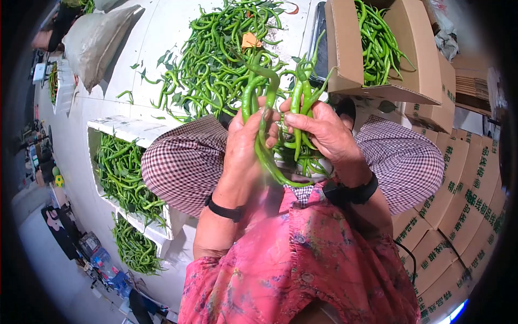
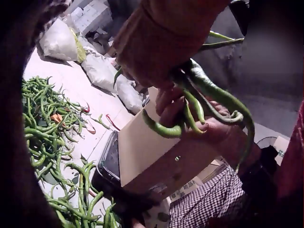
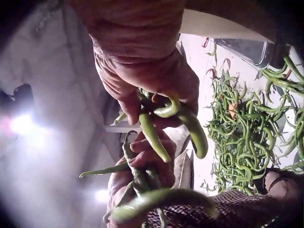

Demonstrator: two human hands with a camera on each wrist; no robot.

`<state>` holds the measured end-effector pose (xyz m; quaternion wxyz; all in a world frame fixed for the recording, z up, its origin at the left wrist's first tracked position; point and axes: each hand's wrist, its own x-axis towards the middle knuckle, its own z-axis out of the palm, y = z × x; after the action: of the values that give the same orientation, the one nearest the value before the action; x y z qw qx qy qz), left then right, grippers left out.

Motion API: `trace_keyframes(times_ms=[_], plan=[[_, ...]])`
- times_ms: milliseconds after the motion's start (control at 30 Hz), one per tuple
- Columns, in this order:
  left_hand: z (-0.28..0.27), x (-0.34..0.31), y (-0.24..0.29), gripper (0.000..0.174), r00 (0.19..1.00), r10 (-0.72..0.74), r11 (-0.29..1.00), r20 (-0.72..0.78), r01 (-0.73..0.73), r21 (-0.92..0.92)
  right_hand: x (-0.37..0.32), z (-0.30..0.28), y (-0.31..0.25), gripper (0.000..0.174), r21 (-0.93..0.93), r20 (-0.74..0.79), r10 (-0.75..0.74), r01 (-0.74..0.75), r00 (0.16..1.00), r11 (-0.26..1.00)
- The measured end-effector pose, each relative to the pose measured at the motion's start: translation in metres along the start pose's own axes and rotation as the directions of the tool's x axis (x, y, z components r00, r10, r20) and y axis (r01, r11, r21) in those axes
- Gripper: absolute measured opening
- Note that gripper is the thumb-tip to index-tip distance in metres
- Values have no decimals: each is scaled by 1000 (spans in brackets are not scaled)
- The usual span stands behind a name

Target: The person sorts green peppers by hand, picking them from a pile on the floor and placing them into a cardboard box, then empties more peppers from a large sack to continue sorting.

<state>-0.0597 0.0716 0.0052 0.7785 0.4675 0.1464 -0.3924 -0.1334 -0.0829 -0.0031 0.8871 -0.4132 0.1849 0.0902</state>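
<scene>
Both hands are close together over the lap in the head view. My left hand [image 1: 244, 141] grips several long green chili peppers [image 1: 265, 154], some sticking up and others hanging below the fingers. Beside it my right hand [image 1: 326, 132] holds another small bunch of green chili peppers [image 1: 296, 102], the thumb lying across them. In the right wrist view curved peppers [image 3: 194, 134] jut out under the right hand's fingers, just above the left hand [image 3: 152, 156]. More peppers lie in the lap below the hands, partly hidden.
A wide pile of chili peppers [image 1: 210, 65] covers the floor ahead. An open cardboard box [image 1: 345, 54] with peppers stands at the right front, beside a dark tray [image 1: 319, 40]. White foam boxes [image 1: 127, 125] of peppers stand at the left. Flattened printed cartons [image 1: 458, 200] lie at the right.
</scene>
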Motion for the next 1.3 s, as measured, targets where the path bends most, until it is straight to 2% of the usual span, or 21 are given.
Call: trace_keyframes(times_ms=[67,100,133,200,267,333,367,400,533,567,600,733,800,900,933,1000,1067,1133,1200,1267,1300], plan=[[-1,2,-2,22,993,-89,974,81,104,-202,3,2,-3,29,-8,-60,-23,23,998,1000],[-3,3,-2,22,981,-140,969,132,163,-185,2,8,-5,29,250,-15,-2,6,1000,968],[-4,3,-2,22,982,-141,969,129,164,-187,3,11,-10,29,250,-14,1,2,1000,968],[-3,1,-4,23,953,-219,963,209,245,-109,8,12,-18,32,149,-30,61,-56,998,987],[-5,1,-7,26,955,-178,963,235,219,-160,16,9,-14,28,97,-68,0,7,998,995],[-7,4,-5,29,954,-220,939,206,264,-221,19,10,-14,22,-57,-228,-180,171,957,984],[-5,3,-2,32,953,-239,936,184,277,-216,17,10,-19,27,-31,-318,-170,169,933,985],[-9,5,-2,32,955,-238,936,175,274,-220,22,-3,-11,24,-83,-383,-278,266,881,960],[-24,14,-3,33,972,-181,894,151,226,-388,13,-13,-30,21,-370,-394,-445,305,804,878],[-24,15,-3,32,983,-147,903,114,180,-390,7,-12,-36,28,-500,-397,-420,191,816,844],[-25,16,-2,31,991,-111,911,76,132,-391,5,-7,-38,28,-500,-394,-418,190,819,845],[-24,18,-2,28,998,-48,916,36,59,-398,0,-4,-30,44,-611,-200,-162,6,966,791],[-26,18,-1,27,999,-18,921,37,31,-387,2,-4,-16,46,-515,-130,-120,36,984,856],[-27,17,2,28,994,23,916,110,23,-401,0,-9,-12,48,-686,-73,-98,21,993,727],[-26,16,5,28,993,37,914,117,14,-405,2,-14,-10,48,-684,-84,-99,15,992,729],[-24,16,9,32,992,78,922,104,-32,-387,8,-28,-2,50,-745,-76,-266,123,961,656],[-25,17,11,27,984,155,938,88,-119,-326,9,-36,0,48,-718,-111,-298,131,948,683],[-25,18,14,27,982,172,944,75,-142,-299,7,-39,-1,43,-699,-183,-216,28,959,715],[-28,20,14,27,979,184,948,87,-154,-278,5,-36,0,41,-707,-170,-275,77,946,703],[-29,21,13,26,976,176,944,126,-131,-301,5,-34,-2,40,-678,-153,-141,0,978,735],[-27,21,13,26,978,182,949,103,-147,-280,5,-38,-1,40,-723,-140,-153,4,978,691]])
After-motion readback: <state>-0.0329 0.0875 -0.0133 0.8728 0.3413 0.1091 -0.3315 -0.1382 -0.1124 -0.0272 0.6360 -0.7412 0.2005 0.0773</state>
